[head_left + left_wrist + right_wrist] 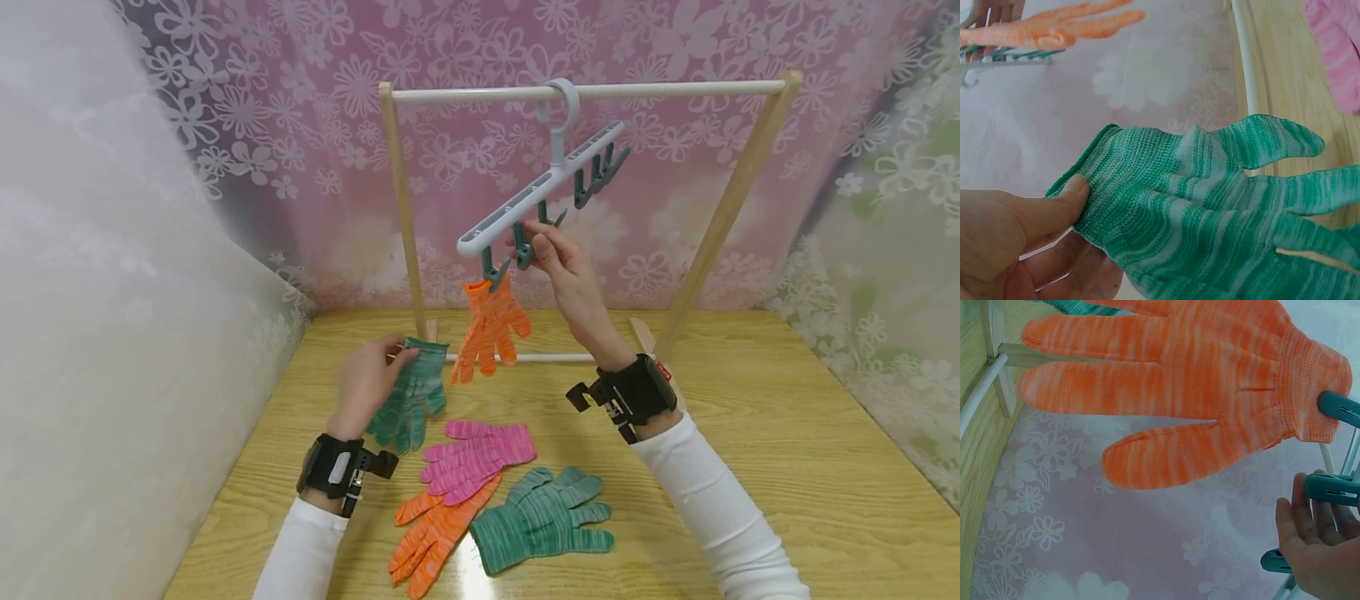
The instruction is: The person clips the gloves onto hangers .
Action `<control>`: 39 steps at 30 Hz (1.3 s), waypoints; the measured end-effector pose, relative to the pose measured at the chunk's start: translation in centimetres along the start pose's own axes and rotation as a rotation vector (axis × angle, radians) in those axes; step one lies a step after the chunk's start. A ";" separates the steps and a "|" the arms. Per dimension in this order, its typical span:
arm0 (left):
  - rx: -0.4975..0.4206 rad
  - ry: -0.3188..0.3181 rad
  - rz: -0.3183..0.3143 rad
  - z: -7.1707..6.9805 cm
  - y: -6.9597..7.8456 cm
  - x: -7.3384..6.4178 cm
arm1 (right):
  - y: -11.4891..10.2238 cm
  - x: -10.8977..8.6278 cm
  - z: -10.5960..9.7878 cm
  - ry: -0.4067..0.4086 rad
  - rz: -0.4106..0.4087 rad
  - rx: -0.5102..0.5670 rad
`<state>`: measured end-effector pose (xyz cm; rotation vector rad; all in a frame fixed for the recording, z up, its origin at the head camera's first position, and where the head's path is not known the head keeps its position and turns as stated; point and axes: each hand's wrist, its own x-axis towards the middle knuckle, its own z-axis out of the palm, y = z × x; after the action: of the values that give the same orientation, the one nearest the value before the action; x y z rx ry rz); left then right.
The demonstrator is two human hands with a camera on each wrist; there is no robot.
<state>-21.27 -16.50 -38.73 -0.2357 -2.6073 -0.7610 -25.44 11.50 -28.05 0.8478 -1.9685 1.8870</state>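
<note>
My left hand [369, 382] pinches a green striped knit glove [1166, 187] by its cuff between thumb and fingers. The glove's fingers hang toward the table. My right hand [567, 271] is raised to the grey hanger [517, 202], its thumb and fingers around a dark green clip [522, 252]. In the right wrist view its fingers [1300, 509] reach behind that clip. An orange glove [492, 327] hangs by its cuff from the end clip [1338, 407], just left of the right hand. More clips [596, 177] hang along the hanger's far half.
The hanger hooks over a white rod [675, 88] on a wooden-legged stand [723, 208]. On the table [757, 467] lie a pink glove [480, 456], an orange glove [442, 533] partly under it, and another green glove [547, 517]. Floral curtains [337, 150] surround the table.
</note>
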 end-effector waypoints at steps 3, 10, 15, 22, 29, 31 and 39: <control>-0.023 -0.006 0.008 0.1 0.7 0.3 | -0.1 0.2 0.1 -0.016 -0.008 0.002; -0.044 0.032 0.021 0.4 2.3 1.2 | -0.4 0.4 0.3 -0.013 0.014 -0.001; -0.051 0.085 0.070 0.8 3.3 1.9 | -0.5 0.4 0.3 -0.012 0.031 0.009; -0.136 0.097 0.094 0.9 4.6 3.6 | -0.5 0.6 0.3 -0.037 0.036 0.022; -0.194 0.103 0.128 0.7 5.8 5.1 | -0.5 0.9 0.2 -0.067 0.044 0.050; -0.214 0.120 0.145 0.7 6.1 5.4 | -0.6 1.0 0.2 -0.077 0.044 0.058; -0.292 0.132 0.162 0.8 7.2 6.8 | -0.6 1.3 0.4 -0.098 0.052 0.098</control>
<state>-25.71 -9.73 -33.01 -0.4582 -2.3153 -1.0582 -26.02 10.81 -26.83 0.9406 -1.9867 2.0220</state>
